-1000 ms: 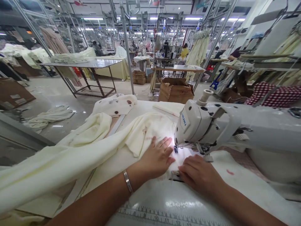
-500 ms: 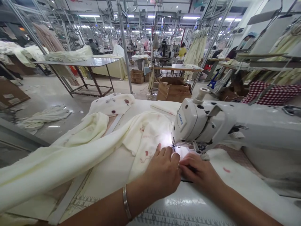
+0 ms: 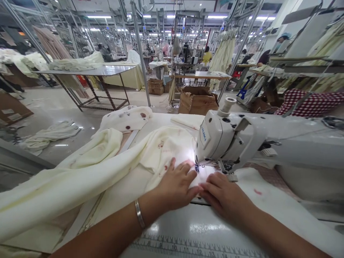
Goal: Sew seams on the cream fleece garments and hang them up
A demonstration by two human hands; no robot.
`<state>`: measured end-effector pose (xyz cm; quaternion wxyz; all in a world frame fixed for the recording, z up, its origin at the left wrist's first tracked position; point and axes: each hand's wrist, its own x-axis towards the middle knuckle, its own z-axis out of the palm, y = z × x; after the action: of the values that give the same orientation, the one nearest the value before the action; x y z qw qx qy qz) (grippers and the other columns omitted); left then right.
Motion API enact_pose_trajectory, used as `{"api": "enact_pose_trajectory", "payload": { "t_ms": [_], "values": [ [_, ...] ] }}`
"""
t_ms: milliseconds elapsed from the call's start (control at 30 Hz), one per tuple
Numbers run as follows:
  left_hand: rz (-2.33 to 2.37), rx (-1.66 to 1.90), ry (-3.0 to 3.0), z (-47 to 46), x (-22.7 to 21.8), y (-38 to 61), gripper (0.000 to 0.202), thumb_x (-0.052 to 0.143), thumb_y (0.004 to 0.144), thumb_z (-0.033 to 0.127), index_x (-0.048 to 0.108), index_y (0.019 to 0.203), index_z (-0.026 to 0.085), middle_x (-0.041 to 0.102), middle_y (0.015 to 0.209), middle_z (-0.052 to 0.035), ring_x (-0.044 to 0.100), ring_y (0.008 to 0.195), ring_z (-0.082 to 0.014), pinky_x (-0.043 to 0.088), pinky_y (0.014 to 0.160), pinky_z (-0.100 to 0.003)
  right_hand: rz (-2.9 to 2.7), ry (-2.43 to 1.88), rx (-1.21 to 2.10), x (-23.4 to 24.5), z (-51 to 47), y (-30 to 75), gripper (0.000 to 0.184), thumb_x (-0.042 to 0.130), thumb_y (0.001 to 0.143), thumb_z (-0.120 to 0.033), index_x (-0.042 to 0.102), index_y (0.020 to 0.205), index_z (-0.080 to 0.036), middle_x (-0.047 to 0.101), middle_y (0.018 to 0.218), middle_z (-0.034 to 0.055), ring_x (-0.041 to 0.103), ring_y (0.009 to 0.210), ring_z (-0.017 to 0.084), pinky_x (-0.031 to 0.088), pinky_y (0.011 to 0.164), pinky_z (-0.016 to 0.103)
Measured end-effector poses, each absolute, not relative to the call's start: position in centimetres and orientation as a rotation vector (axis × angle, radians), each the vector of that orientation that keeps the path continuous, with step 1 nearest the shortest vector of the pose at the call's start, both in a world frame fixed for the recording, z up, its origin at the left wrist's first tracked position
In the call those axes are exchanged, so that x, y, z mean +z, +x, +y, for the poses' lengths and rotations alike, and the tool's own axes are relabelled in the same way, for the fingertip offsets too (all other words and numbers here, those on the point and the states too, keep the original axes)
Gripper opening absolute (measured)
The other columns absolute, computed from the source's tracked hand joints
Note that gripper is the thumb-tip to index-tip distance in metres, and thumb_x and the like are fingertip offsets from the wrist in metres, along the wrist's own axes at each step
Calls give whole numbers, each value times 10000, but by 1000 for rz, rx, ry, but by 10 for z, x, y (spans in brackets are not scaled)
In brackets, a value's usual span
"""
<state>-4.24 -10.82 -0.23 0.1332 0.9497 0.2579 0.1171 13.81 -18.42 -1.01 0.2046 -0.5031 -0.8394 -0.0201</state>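
Observation:
A cream fabric with small reddish prints (image 3: 154, 152) lies bunched on the sewing table, its edge under the lit needle area of a white sewing machine (image 3: 215, 138). My left hand (image 3: 176, 184), with a silver bangle at the wrist, rests on the fabric left of the presser foot (image 3: 197, 167), fingers spread. Just in front of the foot, my right hand (image 3: 224, 191) has its thumb and fingers pinched on the fabric's edge. The tip of my left thumb lies close to the right fingertips. More of the printed cloth (image 3: 258, 190) lies right of the machine's head.
A ruler strip (image 3: 174, 247) runs along the table's front. A spotted cloth (image 3: 126, 120) lies at the back left edge. Beyond stand a metal-legged table (image 3: 113, 70) and a cardboard box (image 3: 197, 102). Cloth (image 3: 51, 134) lies on the floor. Other people work in the background.
My left hand has moved slightly left and its fingers have spread from a bunched grip onto the fabric. My right hand stays near the foot, pinching the edge.

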Motion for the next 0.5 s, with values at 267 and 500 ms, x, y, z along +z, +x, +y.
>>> {"api": "enact_pose_trajectory", "payload": {
  "t_ms": [267,500],
  "values": [
    [748,333,2741,-103,-9,-44,229,431,882,295,462,1076,177,421,1347,-130,275,1317,-258,158,1051,-586,-2292,-1413,52,-12,-184,135,250,369,926,-196,608,853,-172,530,755,45,485,708,166,364,663,312],
    [733,415,2812,-108,-11,-45,190,360,928,282,500,995,174,464,1303,-121,314,1290,-248,194,1044,-559,-2240,-1421,141,-14,-190,132,244,383,919,-192,613,842,-169,523,740,44,471,686,163,341,628,315]
  ]
}}
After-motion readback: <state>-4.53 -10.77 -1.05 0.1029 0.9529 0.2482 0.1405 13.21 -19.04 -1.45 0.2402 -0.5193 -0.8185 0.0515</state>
